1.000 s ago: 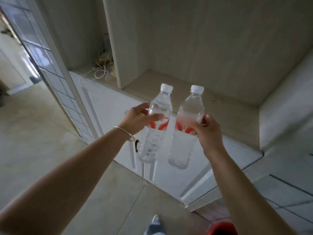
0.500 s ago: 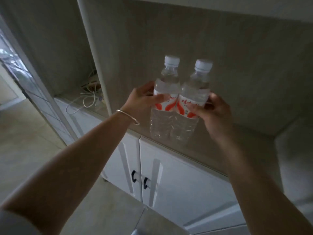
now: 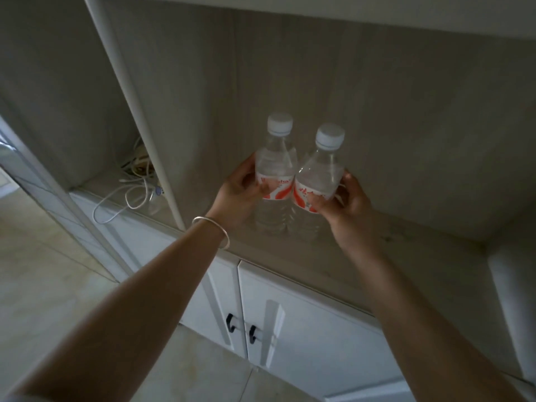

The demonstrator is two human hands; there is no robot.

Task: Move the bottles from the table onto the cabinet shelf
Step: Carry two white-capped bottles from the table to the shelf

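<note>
Two clear water bottles with white caps and red-and-white labels stand upright side by side in the cabinet's open bay. My left hand (image 3: 242, 195) grips the left bottle (image 3: 277, 169) round its label. My right hand (image 3: 345, 204) grips the right bottle (image 3: 320, 172) the same way. Both bottle bases are at or just above the wooden cabinet shelf (image 3: 406, 250); I cannot tell whether they touch it. The two bottles touch each other at the labels.
A vertical white divider (image 3: 139, 111) bounds the bay on the left; beyond it lies a tangle of white cables (image 3: 130, 192). White cabinet doors with black handles (image 3: 240, 329) are below the shelf. An upper board (image 3: 377, 21) roofs the bay. Tiled floor lies lower left.
Both hands have carried the bottles forward and deeper into the open bay, lowering them toward the shelf. The view has moved closer to the cabinet.
</note>
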